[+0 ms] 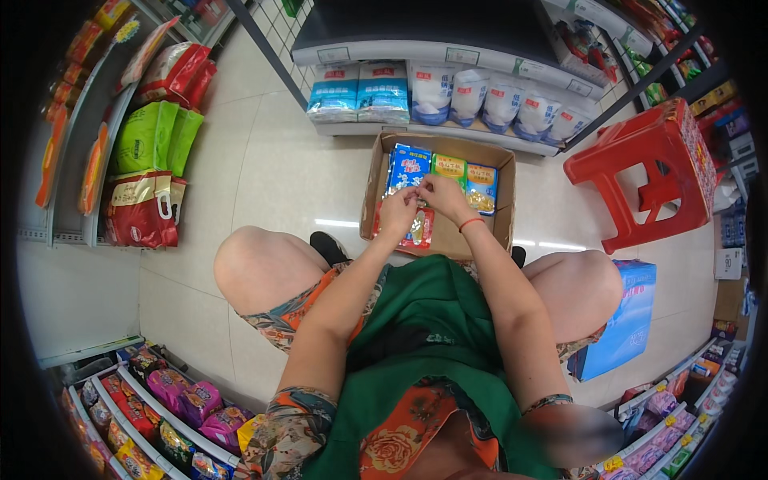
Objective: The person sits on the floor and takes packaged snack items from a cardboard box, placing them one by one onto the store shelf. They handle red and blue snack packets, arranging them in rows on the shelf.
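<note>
An open cardboard box (pixel 504 234) stands on the floor before me, with flat food packets in it. My left hand (pixel 398 210) and my right hand (pixel 443 195) meet above it, fingertips together; whether something small is pinched between them cannot be told. Under and behind the fingers lies a blue packet (pixel 409 162). A green and yellow packet (pixel 450 168) and a blue and yellow packet (pixel 482 186) lie to its right. Nearer to me, a red packet (pixel 425 231) rests partly hidden below my left hand. A red band circles my right wrist.
Behind the box is a low shelf (pixel 432 57) with blue bags (pixel 384 93) and white pouches (pixel 430 96). A red plastic stool (pixel 648 174) and a blue carton (pixel 636 318) stand at right. Large bags (pixel 141 207) line the left shelf. Snack shelves (pixel 174 414) are close at both lower corners.
</note>
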### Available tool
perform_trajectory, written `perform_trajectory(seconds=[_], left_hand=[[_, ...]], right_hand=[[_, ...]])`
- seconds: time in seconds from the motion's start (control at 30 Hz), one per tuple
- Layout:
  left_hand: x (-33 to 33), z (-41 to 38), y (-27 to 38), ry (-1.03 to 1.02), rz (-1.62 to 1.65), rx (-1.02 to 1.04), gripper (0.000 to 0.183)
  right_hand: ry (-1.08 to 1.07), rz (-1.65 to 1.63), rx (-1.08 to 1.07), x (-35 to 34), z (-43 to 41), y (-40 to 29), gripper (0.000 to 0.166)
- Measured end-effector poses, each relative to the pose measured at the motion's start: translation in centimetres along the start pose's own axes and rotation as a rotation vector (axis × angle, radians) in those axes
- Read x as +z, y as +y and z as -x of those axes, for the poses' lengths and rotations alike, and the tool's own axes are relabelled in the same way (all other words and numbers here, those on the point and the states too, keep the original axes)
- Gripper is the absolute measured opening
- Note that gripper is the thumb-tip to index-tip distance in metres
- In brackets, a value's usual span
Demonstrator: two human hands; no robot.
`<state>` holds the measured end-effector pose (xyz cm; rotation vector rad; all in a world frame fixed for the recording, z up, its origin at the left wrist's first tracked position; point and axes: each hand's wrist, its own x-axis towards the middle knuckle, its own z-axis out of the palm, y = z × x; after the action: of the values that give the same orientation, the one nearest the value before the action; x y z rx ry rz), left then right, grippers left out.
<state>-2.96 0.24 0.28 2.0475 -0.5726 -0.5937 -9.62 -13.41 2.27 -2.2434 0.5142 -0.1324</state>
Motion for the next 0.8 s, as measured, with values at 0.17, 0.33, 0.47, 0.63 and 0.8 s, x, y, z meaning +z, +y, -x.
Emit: perform_trajectory(seconds=[0.17,0.33,0.47,0.63,0.8], left_hand=[[2.0,0.4,-1.7,-0.122,0.077,-0.126,0.027],[4.0,0.9,-4.8,-0.222,0.209,-0.315,0.027],[4.5,1.0,-4.6,-0.347,0.238,-0.51,0.028],[5.9,0.7,-6.5,-0.354,0.251,-0.592,0.028],[6.6,0.7,-7.8,-0.36,0.163,-0.599,0.032]], right_hand=[[-0.085,0.036,0.106,2.4,0.5,3.8,0.02],[-0.19,0.069,0.177,4.1,1.3,5.1,0.019],[-0.306,0.041,0.254,4.7,1.9,5.9,0.02],[-0.31,0.077,0.332,5.7,2.1,7.2,0.025],[-0.275,0.085,0.385,6.4,2.0,8.1,0.035]])
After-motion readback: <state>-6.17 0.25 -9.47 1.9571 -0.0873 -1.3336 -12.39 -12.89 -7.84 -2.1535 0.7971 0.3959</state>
